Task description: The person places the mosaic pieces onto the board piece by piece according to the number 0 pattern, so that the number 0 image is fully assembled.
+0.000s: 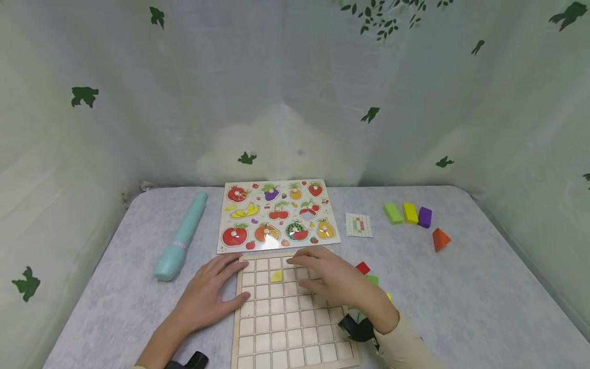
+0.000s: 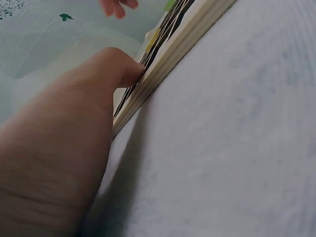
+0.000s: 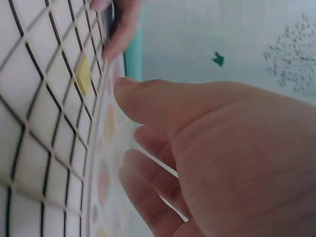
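Note:
A wooden grid board (image 1: 278,323) lies in front of me, with a yellow tile (image 1: 276,276) in one cell near its far edge. My left hand (image 1: 209,294) rests at the board's left side, thumb and fingertips spread along the frame. In the left wrist view the thumb (image 2: 129,73) touches the board's edge. Over the upper right of the grid hovers my right hand (image 1: 338,279), its fingers extended and loosely bent. Nothing shows between its thumb and fingers in the right wrist view, where the yellow tile (image 3: 83,75) also appears.
Beside the right hand lie a red tile (image 1: 363,268) and a green tile (image 1: 372,280), partly covered. Behind the board are a fruit puzzle (image 1: 253,243) and a small pattern card (image 1: 359,225). Several colored blocks (image 1: 410,213) sit far right; a teal bottle-shaped object (image 1: 181,238) lies left.

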A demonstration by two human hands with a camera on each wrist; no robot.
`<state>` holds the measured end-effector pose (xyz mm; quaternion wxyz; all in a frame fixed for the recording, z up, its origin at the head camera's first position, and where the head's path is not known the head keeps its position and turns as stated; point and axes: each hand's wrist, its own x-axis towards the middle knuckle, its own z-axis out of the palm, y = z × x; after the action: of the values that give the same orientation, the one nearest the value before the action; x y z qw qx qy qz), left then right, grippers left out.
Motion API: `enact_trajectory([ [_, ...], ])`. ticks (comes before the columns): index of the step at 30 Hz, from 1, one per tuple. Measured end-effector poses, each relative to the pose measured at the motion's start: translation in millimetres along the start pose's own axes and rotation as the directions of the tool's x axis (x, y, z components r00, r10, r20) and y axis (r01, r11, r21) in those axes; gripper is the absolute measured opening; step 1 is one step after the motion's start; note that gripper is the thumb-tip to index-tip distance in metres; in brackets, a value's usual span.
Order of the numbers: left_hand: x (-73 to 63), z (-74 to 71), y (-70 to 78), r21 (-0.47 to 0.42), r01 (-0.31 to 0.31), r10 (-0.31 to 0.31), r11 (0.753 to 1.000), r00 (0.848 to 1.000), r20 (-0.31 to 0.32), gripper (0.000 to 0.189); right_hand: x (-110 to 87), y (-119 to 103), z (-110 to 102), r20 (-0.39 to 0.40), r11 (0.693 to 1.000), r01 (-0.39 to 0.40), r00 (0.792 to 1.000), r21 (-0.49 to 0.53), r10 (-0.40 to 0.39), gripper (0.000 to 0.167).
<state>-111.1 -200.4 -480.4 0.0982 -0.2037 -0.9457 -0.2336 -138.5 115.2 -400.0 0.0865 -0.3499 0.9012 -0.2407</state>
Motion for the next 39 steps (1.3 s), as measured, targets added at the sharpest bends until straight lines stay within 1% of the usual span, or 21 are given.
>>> enact_trajectory([
  [4, 0.1, -1.1, 0.2, -0.01, 0.002, -0.002, 1.0, 1.0, 0.003, 0.064, -10.9, 15, -18, -0.054, 0.999, -0.008, 0.999, 0.032, 0.01, 0.041],
  [9, -0.7, -2.8, 0.5, -0.005, 0.006, -0.006, 1.0, 1.0, 0.008, 0.06, -20.6, 32, -35, -0.062, 0.997, -0.049, 0.997, 0.065, 0.053, 0.041],
  [15, -0.2, -1.6, 0.7, -0.006, -0.001, 0.001, 1.0, 1.0, 0.007, 0.058, -32.8, 54, -49, -0.079, 0.991, -0.099, 0.991, 0.087, 0.105, 0.038],
  [19, 0.0, -1.5, 0.6, -0.01, 0.0, 0.0, 1.0, 1.0, 0.018, 0.059, -39.3, 69, -54, -0.048, 0.985, -0.134, 0.989, 0.108, 0.14, 0.038],
  [22, 0.3, -1.6, 0.9, -0.014, 0.004, -0.004, 1.0, 1.0, 0.026, 0.059, -43.7, 82, -56, -0.021, 0.985, -0.13, 0.991, 0.109, 0.133, 0.037],
  [26, 0.2, -1.6, 0.8, -0.015, -0.001, 0.001, 1.0, 1.0, 0.024, 0.059, -48.5, 97, -54, 0.016, 0.98, -0.139, 0.99, 0.14, 0.138, 0.036],
  [30, 0.3, -1.6, 0.7, -0.017, -0.01, 0.01, 1.0, 1.0, 0.018, 0.059, -52.8, 108, -51, 0.061, 0.958, -0.215, 0.976, 0.192, 0.207, 0.034],
  [33, 0.5, -1.7, 1.0, -0.018, -0.01, 0.01, 1.0, 1.0, 0.018, 0.059, -55.8, 114, -49, 0.094, 0.938, -0.273, 0.961, 0.215, 0.258, 0.033],
  [36, 0.8, -1.9, 1.3, -0.016, -0.005, 0.005, 1.0, 1.0, 0.021, 0.059, -57.7, 119, -47, 0.112, 0.93, -0.296, 0.954, 0.219, 0.277, 0.033],
  [39, 1.0, -2.3, 1.5, -0.015, 0.001, 0.0, 1.0, 1.0, 0.024, 0.059, -58.3, 123, -46, 0.124, 0.928, -0.296, 0.954, 0.226, 0.274, 0.033],
])
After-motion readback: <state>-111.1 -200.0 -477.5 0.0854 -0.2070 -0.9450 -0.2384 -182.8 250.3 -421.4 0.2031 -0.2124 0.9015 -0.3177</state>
